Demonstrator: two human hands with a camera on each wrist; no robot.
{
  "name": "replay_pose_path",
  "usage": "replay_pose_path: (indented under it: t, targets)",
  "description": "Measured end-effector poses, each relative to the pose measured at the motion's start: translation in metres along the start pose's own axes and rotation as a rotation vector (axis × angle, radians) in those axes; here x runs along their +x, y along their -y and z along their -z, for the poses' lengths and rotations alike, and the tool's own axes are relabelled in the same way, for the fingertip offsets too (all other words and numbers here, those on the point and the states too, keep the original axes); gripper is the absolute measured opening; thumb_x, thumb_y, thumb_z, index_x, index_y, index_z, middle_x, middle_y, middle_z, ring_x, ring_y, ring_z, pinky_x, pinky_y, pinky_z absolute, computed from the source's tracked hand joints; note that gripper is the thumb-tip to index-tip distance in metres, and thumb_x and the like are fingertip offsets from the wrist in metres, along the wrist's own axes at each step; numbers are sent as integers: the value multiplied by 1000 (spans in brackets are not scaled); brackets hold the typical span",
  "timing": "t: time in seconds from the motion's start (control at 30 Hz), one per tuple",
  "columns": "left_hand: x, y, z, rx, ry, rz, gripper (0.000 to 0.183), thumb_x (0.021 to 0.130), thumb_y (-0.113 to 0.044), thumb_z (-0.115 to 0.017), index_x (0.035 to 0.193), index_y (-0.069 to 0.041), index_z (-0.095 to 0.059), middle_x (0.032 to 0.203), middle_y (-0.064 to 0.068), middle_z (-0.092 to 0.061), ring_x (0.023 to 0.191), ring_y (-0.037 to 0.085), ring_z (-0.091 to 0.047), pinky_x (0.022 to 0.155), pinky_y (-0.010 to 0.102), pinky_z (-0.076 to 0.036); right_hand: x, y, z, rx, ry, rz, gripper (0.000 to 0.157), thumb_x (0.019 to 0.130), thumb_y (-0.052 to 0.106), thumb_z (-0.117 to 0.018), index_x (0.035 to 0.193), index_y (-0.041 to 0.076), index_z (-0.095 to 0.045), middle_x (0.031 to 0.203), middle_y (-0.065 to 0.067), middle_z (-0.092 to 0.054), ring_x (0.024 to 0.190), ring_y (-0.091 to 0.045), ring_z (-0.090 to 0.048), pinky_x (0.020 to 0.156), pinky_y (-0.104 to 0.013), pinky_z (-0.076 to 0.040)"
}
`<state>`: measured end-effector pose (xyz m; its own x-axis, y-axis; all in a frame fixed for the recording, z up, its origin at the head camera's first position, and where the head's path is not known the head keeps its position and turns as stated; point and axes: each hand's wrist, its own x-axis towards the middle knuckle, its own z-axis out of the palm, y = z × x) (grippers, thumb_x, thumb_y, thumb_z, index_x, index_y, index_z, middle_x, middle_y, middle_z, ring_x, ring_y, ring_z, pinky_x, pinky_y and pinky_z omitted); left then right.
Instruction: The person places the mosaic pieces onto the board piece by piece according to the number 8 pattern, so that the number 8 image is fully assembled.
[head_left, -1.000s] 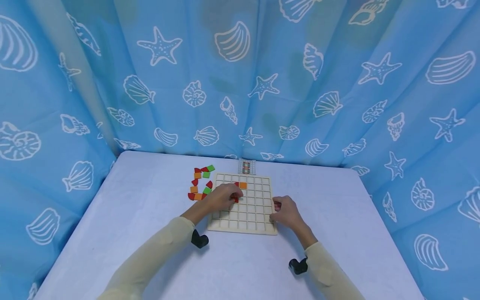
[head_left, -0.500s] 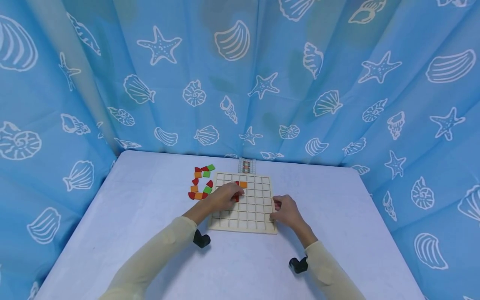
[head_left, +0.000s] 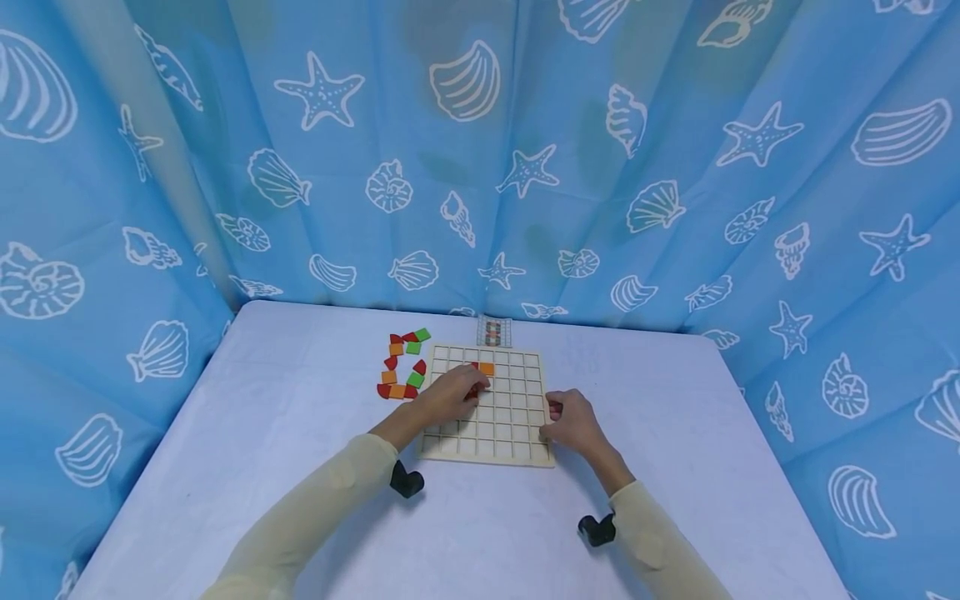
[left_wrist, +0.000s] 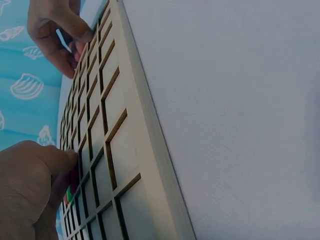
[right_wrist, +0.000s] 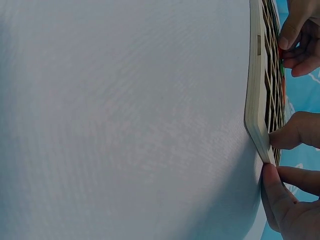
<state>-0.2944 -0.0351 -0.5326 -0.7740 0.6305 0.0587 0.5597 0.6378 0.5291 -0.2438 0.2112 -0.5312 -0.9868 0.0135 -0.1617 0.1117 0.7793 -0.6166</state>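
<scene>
Angling inward, hands (head_left: 453, 393) (head_left: 572, 419) pinch — left a red piece (left_wrist: 74, 176), right the board (head_left: 512, 421).

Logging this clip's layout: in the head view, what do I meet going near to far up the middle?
Near stretch of white tabletop → gridded board → small patterned card → blue curtain.

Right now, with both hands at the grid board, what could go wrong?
The left hand hides part of the board, so the red piece it pinches might sit crooked. Drawing back, that hand could brush the loose pieces beside the board. The right hand grips the board's edge; a tug might shift it.
</scene>
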Motion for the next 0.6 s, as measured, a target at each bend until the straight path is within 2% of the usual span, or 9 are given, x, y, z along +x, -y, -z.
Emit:
replay_pose_path:
  t: [0.23, 0.4, 0.5, 0.6]
  targets:
    - [-3, 2, 1, -56, 14, 5, 36, 90, -3, -67, 124, -10, -59, 114, 1, -59, 102, 15, -53, 94, 27, -47, -2, 0, 0, 8, 1, -2, 69, 69, 0, -79, 132, -8, -53, 112, -14, -53, 97, -23, -53, 84, -34, -50]
    - [-4, 3, 0, 10, -2, 15, 36, 90, -9, -68, 125, -11, -59, 120, 2, -59, 109, 16, -52, 98, 30, -46, -1, 0, 0, 3, 5, 5, 70, 69, 0, -79, 133, -9, -52, 112, -14, -53, 97, -23, -52, 83, -34, -50]
    - [-3, 2, -2, 69, -26, 3, 34, 90, -12, -69, 123, -9, -61, 116, 3, -61, 108, 16, -54, 97, 29, -46, -1, 0, 0, 2, 6, 4, 70, 69, 1, -79, 133, -8, -53, 112, -13, -53, 97, -23, -52, 83, -33, -50]
    - [-2, 0, -3, 86, -40, 8, 35, 90, -12, -70, 123, -7, -60, 110, 3, -61, 104, 16, -54, 94, 27, -48, 0, 0, 1, -4, 7, 8, 69, 70, 1, -79, 133, -7, -53, 111, -13, -53, 97, -23, -52, 82, -33, -49]
